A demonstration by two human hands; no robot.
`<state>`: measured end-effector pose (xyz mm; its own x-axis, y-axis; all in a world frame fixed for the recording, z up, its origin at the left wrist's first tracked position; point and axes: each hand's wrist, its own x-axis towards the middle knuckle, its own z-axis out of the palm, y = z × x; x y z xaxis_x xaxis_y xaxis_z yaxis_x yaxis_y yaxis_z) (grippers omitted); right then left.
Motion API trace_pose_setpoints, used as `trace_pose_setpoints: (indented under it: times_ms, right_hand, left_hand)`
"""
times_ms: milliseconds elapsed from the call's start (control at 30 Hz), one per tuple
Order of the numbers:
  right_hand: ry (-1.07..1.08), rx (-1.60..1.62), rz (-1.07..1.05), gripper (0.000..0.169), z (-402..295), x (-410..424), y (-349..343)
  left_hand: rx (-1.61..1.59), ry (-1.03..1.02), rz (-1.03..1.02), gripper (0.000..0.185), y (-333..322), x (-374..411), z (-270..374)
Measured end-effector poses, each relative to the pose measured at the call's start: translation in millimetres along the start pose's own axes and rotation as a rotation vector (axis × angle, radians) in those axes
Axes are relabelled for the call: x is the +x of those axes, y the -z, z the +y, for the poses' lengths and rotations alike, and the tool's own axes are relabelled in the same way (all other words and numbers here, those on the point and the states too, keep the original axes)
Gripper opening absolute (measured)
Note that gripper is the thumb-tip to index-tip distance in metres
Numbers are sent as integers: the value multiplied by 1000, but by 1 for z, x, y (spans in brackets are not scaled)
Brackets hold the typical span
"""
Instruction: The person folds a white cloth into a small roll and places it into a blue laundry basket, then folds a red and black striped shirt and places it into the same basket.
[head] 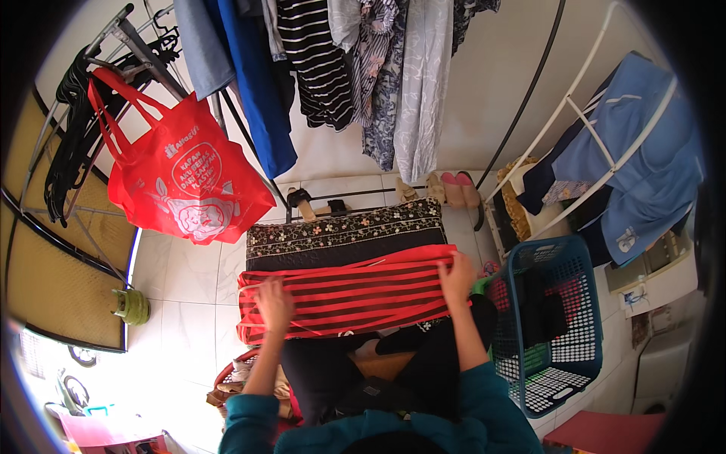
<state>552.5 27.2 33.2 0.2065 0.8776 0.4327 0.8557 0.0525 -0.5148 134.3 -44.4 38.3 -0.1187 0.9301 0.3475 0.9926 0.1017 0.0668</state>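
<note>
A garment with red and dark stripes lies folded lengthwise across a low surface before me. On its left end rests my left hand, a little blurred, its grip unclear. My right hand is at the upper right corner, fingers on the red fabric; whether it pinches the cloth is not clear. Behind the stripes lies a black cloth with a floral embroidered border. The surface underneath is mostly hidden by the cloths.
A blue plastic basket holding dark cloth stands at my right. Clothes hang overhead. A red bag hangs at the left, above a green gas cylinder. Shoes stand by the wall; a red basket is at lower left.
</note>
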Motion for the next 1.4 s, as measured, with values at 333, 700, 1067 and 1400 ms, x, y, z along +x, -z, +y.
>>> trace_pose_setpoints:
  times_ms: [333, 700, 1067, 1400]
  right_hand:
    - [554, -165, -451, 53, -43, -37, -37]
    - [-258, 560, -410, 71, 79, -2, -27]
    - [-775, 843, -288, 50, 88, -76, 36]
    - [-941, 970, -339, 11, 73, -63, 51]
  left_hand:
    - [11, 187, -156, 62, -30, -22, -13]
    - [-165, 161, -218, 62, -25, -26, -51]
    - [-1835, 1659, 163, 79, -51, -163, -103]
    - [-1997, 1383, 505, 15, -47, -136, -100]
